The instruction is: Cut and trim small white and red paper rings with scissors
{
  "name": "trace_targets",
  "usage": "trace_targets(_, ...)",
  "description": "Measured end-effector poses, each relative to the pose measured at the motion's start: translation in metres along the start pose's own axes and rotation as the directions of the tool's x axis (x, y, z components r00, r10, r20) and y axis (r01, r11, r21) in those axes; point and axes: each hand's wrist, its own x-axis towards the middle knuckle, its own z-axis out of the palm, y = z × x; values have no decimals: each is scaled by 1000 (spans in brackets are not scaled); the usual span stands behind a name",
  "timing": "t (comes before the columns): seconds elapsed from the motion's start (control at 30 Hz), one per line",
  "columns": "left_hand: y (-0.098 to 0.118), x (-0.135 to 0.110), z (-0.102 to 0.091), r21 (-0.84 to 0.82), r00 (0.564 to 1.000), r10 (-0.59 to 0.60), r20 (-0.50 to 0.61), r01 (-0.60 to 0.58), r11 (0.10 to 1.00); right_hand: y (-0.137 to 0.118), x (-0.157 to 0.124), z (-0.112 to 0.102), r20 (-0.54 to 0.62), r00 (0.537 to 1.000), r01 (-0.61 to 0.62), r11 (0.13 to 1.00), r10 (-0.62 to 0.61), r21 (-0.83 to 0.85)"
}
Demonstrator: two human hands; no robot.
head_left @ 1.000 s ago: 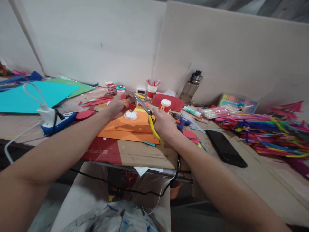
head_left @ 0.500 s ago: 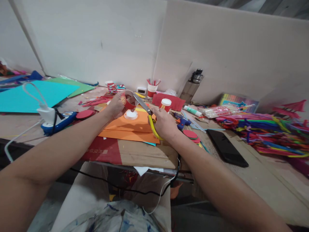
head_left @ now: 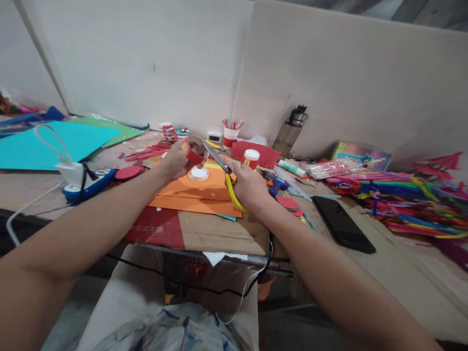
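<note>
My left hand [head_left: 177, 160] is closed around a red paper cup piece [head_left: 193, 155] with a gold print, raised over the orange sheets. My right hand [head_left: 250, 185] grips a pair of scissors [head_left: 218, 157] with yellow handles, its fingers wrapped around them. The blades point up and left, with their tips at the edge of the cup piece. Whether they touch it I cannot tell. Below the hands a white ring-shaped piece [head_left: 198, 174] lies on the orange sheets [head_left: 193, 192]. Just behind my right hand stands a red cup with a white top [head_left: 251, 157].
A black phone [head_left: 343, 224] lies at right, beside bundled pipe cleaners [head_left: 409, 200]. Round paper discs [head_left: 290, 205] and a glue stick [head_left: 291, 167] lie nearer. A bottle [head_left: 290, 130] leans by the wall. Turquoise sheets [head_left: 54, 144] and a blue power strip [head_left: 87, 187] are left.
Almost nothing differs. The cup piece in my left hand has shifted very slightly against the scissor tips; my right hand and the scissors stay nearly where they were.
</note>
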Motion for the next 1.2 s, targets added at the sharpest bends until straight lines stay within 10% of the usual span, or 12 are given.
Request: trace_targets(1.2, 2, -2, -2, 21, 998, 50, -34, -50, 999, 1, 0, 1, 6, 1000, 5, 1000, -5, -24)
